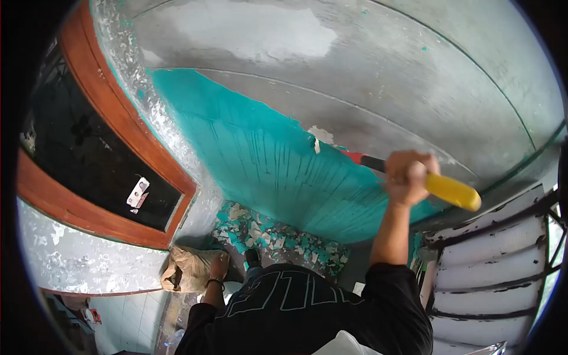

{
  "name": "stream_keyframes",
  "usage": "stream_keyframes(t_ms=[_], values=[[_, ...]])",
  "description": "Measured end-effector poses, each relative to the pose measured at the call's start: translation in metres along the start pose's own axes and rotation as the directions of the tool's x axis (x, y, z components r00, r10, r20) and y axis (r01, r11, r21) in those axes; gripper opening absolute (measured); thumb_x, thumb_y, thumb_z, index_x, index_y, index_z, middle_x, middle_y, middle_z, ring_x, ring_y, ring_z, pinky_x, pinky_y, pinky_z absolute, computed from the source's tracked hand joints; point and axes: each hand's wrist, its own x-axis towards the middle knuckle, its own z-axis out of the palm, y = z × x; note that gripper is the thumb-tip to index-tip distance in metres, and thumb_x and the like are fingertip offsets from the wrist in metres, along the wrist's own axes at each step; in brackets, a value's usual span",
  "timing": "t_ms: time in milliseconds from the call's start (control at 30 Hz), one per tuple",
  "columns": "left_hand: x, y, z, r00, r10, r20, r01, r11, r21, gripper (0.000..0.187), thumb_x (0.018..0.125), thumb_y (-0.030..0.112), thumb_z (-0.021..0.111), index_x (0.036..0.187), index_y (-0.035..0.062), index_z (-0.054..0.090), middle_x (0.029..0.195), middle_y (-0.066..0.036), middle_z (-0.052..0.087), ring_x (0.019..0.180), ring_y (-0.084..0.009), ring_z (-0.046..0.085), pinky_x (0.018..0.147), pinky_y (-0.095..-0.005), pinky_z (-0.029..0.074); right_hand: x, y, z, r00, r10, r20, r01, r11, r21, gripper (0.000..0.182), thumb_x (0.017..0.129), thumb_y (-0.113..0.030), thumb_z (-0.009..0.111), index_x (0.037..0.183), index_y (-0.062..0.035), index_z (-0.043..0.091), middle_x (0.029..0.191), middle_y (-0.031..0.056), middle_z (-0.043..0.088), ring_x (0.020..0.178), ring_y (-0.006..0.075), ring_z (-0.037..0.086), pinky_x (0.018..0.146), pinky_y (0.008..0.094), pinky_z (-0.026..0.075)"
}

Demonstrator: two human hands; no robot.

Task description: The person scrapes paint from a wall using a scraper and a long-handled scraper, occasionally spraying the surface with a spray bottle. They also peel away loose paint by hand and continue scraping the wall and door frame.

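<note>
My right hand [410, 176] is closed around a scraper [452, 191] with a yellow handle end, a black shaft and a red part toward its tip. The tip meets the wall at the ragged border between teal paint [254, 148] and bare grey wall [378, 77]. Close to that tip, a pale curled flake [316, 145] hangs from the paint edge. Low on the left, my left hand [219, 268], with a dark band at the wrist, hangs beside a crumpled brown sack [188, 269] and overlaps it in this view. Its fingers are mostly hidden.
Teal and white paint chips [278, 236] litter the floor along the wall's foot, near my dark shoe [252, 257]. An orange-brown wooden frame [124, 118] with dark glass stands to the left. White slatted panels [488, 278] with dark bars are at the right.
</note>
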Motion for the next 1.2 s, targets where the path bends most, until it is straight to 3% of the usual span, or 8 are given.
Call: stream_keyframes(t_ms=[133, 333, 500, 600, 767, 1033, 1100, 1200], values=[[-0.029, 0.064, 0.000, 0.982, 0.174, -0.071, -0.185, 0.965, -0.184, 0.037, 0.089, 0.031, 0.054, 0.109, 0.0007, 0.058, 0.104, -0.023, 0.063, 0.099, -0.0404, 0.059, 0.082, -0.0443, 0.046, -0.003, 0.000, 0.008, 0.997, -0.076, 0.025, 0.079, 0.989, -0.122, 0.033, 0.089, -0.020, 0.059, 0.071, -0.0053, 0.035, 0.052, 0.0036, 0.038, 0.039, 0.0120, 0.034, 0.038, 0.0288, 0.029], [-0.031, 0.218, -0.039, 0.742, 0.640, -0.201, -0.661, 0.646, -0.381, 0.030, 0.088, 0.022, 0.060, 0.110, 0.0018, 0.059, 0.101, -0.018, 0.064, 0.093, -0.0323, 0.063, 0.078, -0.0380, 0.049, 0.009, -0.006, 0.012, 0.988, -0.124, 0.091, 0.118, 0.991, 0.069, 0.029, 0.089, -0.015, 0.057, 0.071, -0.0051, 0.036, 0.052, 0.0040, 0.038, 0.041, 0.0106, 0.034, 0.038, 0.0272, 0.029], [-0.103, 0.398, -0.068, 0.122, 0.872, -0.474, -0.985, 0.047, -0.166, 0.056, 0.078, 0.010, 0.068, 0.128, 0.0006, 0.044, 0.127, -0.017, 0.051, 0.115, -0.0323, 0.052, 0.097, -0.0398, 0.043, -0.008, 0.032, 0.018, 0.997, 0.026, 0.077, -0.031, 0.998, 0.062, 0.028, 0.090, -0.016, 0.054, 0.071, -0.0057, 0.037, 0.052, 0.0031, 0.038, 0.041, 0.0109, 0.034, 0.037, 0.0273, 0.030], [-0.134, 0.472, -0.069, -0.034, 0.867, -0.497, -0.960, -0.167, -0.225, 0.067, 0.074, 0.003, 0.063, 0.135, -0.0001, 0.036, 0.136, -0.019, 0.041, 0.120, -0.0352, 0.047, 0.100, -0.0409, 0.040, -0.016, 0.023, 0.019, 0.997, -0.040, 0.064, 0.045, 0.996, -0.078, 0.030, 0.089, -0.018, 0.054, 0.068, -0.0082, 0.036, 0.051, 0.0023, 0.037, 0.040, 0.0094, 0.031, 0.039, 0.0272, 0.029], [-0.128, 0.505, -0.043, -0.022, 0.907, -0.420, -0.972, -0.117, -0.202, 0.053, 0.069, 0.006, 0.064, 0.120, 0.0053, 0.048, 0.095, -0.012, 0.059, 0.092, -0.0313, 0.058, 0.076, -0.0405, 0.045, 0.016, -0.042, -0.008, 0.996, 0.056, 0.067, -0.063, 0.992, 0.111, 0.035, 0.085, -0.029, 0.059, 0.100, -0.0032, 0.040, 0.070, 0.0087, 0.048, 0.057, 0.0182, 0.047, 0.055, 0.0313, 0.043], [-0.145, 0.541, -0.086, -0.158, 0.786, -0.598, -0.967, -0.247, -0.068, 0.013, 0.075, 0.018, 0.065, 0.081, 0.0096, 0.056, 0.070, -0.006, 0.056, 0.062, -0.0267, 0.059, 0.055, -0.0394, 0.044, 0.066, -0.103, 0.014, 0.964, -0.052, 0.260, -0.019, 0.965, 0.262, 0.027, 0.095, -0.023, 0.043, 0.073, -0.0132, 0.033, 0.049, -0.0040, 0.028, 0.044, 0.0074, 0.028, 0.044, 0.0234, 0.029], [-0.128, 0.542, -0.080, -0.056, 0.775, -0.629, -0.963, -0.207, -0.170, 0.023, 0.078, 0.025, 0.067, 0.070, 0.0092, 0.052, 0.060, -0.006, 0.054, 0.054, -0.0277, 0.056, 0.049, -0.0387, 0.042, 0.062, -0.079, 0.025, 0.988, -0.115, 0.105, 0.123, 0.989, -0.080, 0.031, 0.096, -0.024, 0.043, 0.070, -0.0126, 0.032, 0.050, -0.0036, 0.026, 0.043, 0.0078, 0.028, 0.042, 0.0232, 0.026], [-0.103, 0.529, -0.061, 0.036, 0.795, -0.605, -0.985, -0.074, -0.155, 0.030, 0.080, 0.029, 0.068, 0.066, 0.0086, 0.051, 0.059, -0.007, 0.055, 0.053, -0.0284, 0.056, 0.047, -0.0381, 0.041, 0.062, -0.049, 0.031, 0.983, 0.181, -0.006, -0.181, 0.983, 0.009, 0.036, 0.096, -0.026, 0.043, 0.065, -0.0135, 0.029, 0.049, -0.0033, 0.024, 0.041, 0.0082, 0.026, 0.041, 0.0242, 0.026]])
